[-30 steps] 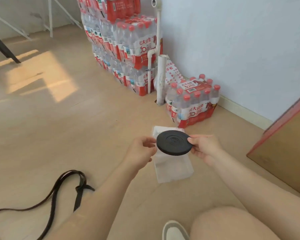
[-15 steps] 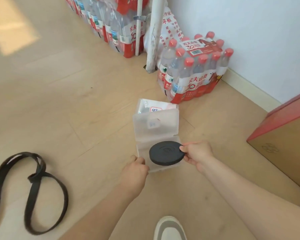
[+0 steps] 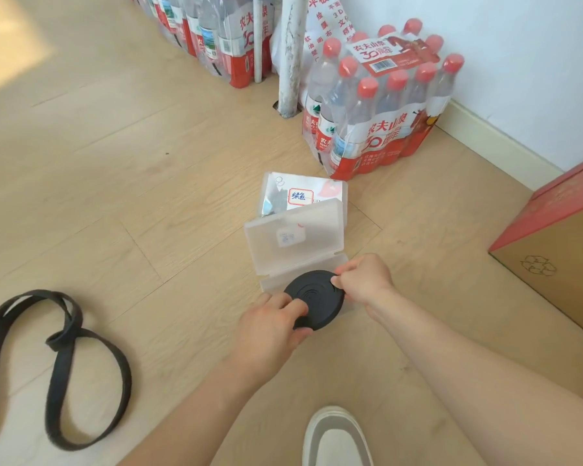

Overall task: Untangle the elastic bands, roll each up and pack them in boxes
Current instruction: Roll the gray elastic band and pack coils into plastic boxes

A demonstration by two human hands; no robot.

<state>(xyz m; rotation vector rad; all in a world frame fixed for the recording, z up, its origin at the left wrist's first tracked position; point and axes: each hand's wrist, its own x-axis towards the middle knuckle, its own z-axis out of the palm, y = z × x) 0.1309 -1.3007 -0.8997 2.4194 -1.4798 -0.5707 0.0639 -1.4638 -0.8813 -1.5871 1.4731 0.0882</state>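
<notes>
Packing is the step in hand: I hold the rolled band (image 3: 315, 299) flat over the open plastic box (image 3: 317, 250) on the floor (image 3: 148, 196). My left hand (image 3: 270, 326) grips its near edge with the thumb on top. My right hand (image 3: 360, 284) pinches the far right edge, so both are closed on the coil. The coil is above the box's shallow bottom half, and the lid stands raised behind it. I cannot tell whether the roll already touches the bottom.

Next, I judge, it has to go down flat and centred, since it looks nearly as wide as the tray. My fingers should let go one side at a time so the winding does not spring loose, and then the lid folds over. The loose band (image 3: 64, 364) lies in a twisted loop well off to my left, not yet rolled, so that one comes after.
</notes>
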